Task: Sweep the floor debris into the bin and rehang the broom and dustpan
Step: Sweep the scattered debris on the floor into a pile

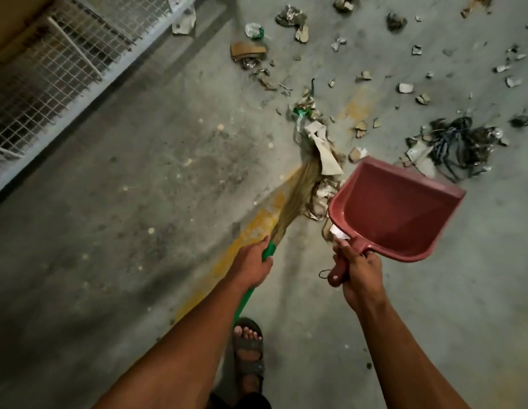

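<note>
hands reached forward and down over the concrete floor (138,219), both forearms bare and stretched out from the lower edge of the view. left hand (252,265) was curled tight around the green handle of the broom (298,190), just below where the straw-coloured bristles began, the handle running back under the forearm toward a sandalled foot (248,349). right hand (358,277) was clenched around the short handle of the dustpan (395,211), thumb on top, holding the pan tilted with its open mouth facing away and to the right; whether its front lip touched the floor could not be told.

bristle tips lay against a pile of crumpled paper and card (323,160), just beside the pan's left wall. more debris (360,81) was scattered across the far part of the floor: torn scraps, crushed wrappers, small chips, a flattened bottle. a tangle of dark cord (454,146) sat beyond the pan toward the right edge. a wire mesh panel (50,75) in a pale metal frame ran along the far left edge.

pan was smooth dull-red plastic, scoop-shaped with raised sides, and a thin dark loop (324,273) hung from the handle's end. floor was rough grey, stained and speckled, crossed by a worn yellow painted stripe (251,231).
</note>
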Demonstrator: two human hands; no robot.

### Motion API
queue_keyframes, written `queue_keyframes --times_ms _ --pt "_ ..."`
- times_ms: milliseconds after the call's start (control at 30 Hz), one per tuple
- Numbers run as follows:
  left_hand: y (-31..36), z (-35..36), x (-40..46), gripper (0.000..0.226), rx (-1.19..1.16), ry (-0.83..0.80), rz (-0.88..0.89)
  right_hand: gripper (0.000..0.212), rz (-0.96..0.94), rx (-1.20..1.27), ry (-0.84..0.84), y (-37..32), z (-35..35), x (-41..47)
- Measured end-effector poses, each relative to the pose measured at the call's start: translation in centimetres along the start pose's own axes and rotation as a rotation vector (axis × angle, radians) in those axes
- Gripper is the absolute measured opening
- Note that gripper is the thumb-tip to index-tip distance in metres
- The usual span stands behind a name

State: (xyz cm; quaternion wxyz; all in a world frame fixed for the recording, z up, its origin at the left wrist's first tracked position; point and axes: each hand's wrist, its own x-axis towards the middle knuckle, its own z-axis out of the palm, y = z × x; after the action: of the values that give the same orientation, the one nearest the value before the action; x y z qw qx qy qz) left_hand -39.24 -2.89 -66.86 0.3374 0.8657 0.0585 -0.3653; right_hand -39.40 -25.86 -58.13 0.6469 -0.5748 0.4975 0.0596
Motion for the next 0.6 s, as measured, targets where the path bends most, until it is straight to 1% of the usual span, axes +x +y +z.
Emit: queue_keyframes --times_ms 100,200,333,400,467,533,600 --pt "-1.1 -3.6 -2.6 0.071 0.035 0.080 0.018 0.006 0.005 0.005 0.052 -1.2 -0.1 -0.3" --pt "-2.2 -7.4 -4.2 0.072 0.074 0.173 0.047 0.008 -0.021 -0.020 0.087 -2.1 0.7 -0.8" --pt "-3.2 -11.9 -3.4 0.071 0.041 0.290 0.013 0.012 -0.041 -0.047 0.040 -3.5 3.3 -1.4" --pt "-3.5 -13.7 -1.6 0.070 0.005 0.352 -0.035 0.011 -0.037 -0.030 -0.020 -4.1 5.2 -1.5" --pt "-3.3 -15.1 1.2 0.069 -0.017 0.386 -0.120 0.010 -0.013 0.028 -0.080 -4.8 7.7 -1.8" --pt "-2.4 -16.0 4.4 0.069 -0.073 0.379 -0.226 0.007 0.007 0.063 -0.110 -5.5 10.2 -2.1" --pt "-1.5 -16.7 8.4 0.069 -0.088 0.344 -0.276 0.005 0.047 0.052 -0.112 -5.5 12.5 -1.5"
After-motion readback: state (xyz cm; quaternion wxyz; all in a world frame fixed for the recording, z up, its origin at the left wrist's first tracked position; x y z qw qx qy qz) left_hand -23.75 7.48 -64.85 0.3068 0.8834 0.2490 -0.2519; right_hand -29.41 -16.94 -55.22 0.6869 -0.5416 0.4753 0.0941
